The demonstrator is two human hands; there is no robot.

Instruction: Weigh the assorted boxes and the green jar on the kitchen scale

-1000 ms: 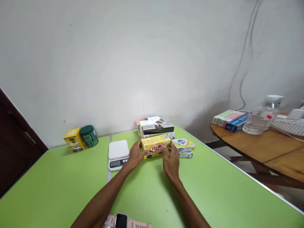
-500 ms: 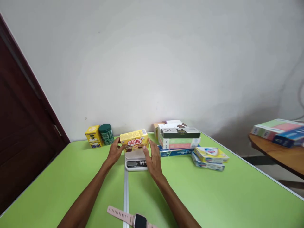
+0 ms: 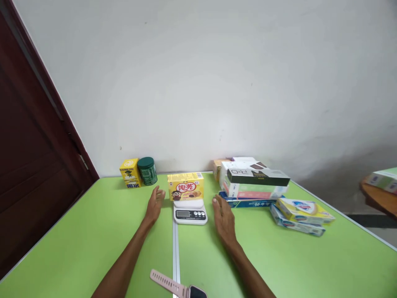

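Note:
A yellow snack box with red lettering stands on the white kitchen scale, at the middle of the green table. To the left of the box, my left hand is apart from it, holding nothing, its fingers loosely stretched out. On the other side, my right hand is also off the box and empty, thumb and fingers extended, close to the stacked boxes. The scale's display faces me; I cannot read a value on it.
A yellow box and a green canister stand by the wall at left. At right are stacked boxes and two soap boxes. A pink-strapped smartwatch lies in front; a wooden table stands beyond.
Both hands have let go of the yellow snack box and drawn apart to either side. The box now rests on the scale. The view has shifted slightly.

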